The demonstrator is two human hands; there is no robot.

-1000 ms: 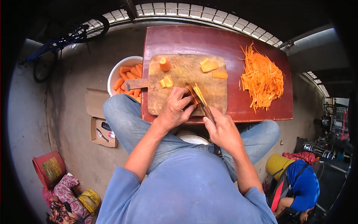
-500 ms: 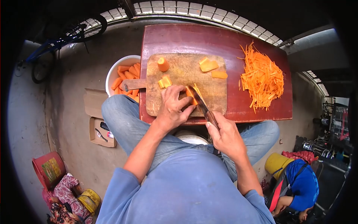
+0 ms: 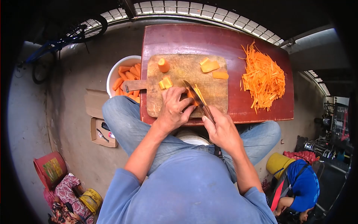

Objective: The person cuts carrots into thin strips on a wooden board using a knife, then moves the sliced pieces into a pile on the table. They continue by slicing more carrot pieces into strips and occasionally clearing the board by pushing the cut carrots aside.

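My left hand is closed on a piece of carrot, its bent fingers pressing it to the wooden cutting board. In my right hand is a knife, gripped by its handle with the dark blade right beside the left fingertips. Thin carrot strips lie along the blade's right side. Farther up the board are a thick carrot chunk, some small carrot pieces and flat carrot slices. The left fingers hide part of the held piece.
A heap of carrot strips lies on the right of the red table. Left of the table stands a white tub of peeled carrots. An open cardboard box sits on the floor. Another person is at lower right.
The knife has shifted slightly, its tip now reaching a little farther up and left. More of the cut strips show to its right. My left hand has stayed nearly in place.
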